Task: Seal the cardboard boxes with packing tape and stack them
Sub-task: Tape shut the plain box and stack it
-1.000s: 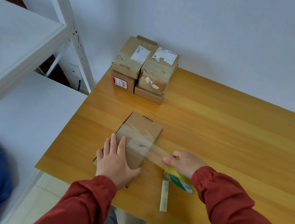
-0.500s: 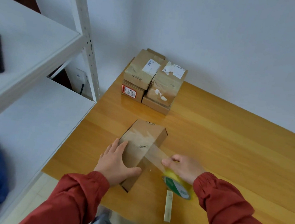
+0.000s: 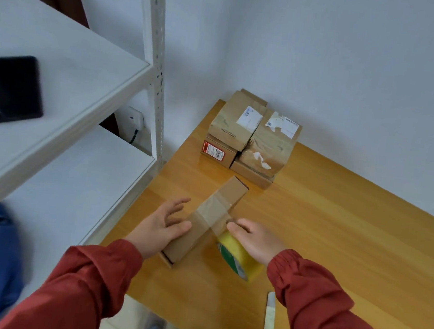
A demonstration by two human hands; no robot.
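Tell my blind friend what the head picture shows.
A right hand holds a yellow tape roll, its tape stretched over a cardboard box on a wooden table; the left hand steadies the box. More taped boxes are stacked behind.

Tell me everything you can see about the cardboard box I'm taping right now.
The cardboard box is a long, narrow carton of plain brown card. It lies on the wooden table, angled away from you. A band of clear tape crosses its middle and runs down its right side to the yellow tape roll, which the right hand holds. The left hand steadies its left side, fingers spread. The near end shows a dark gap.
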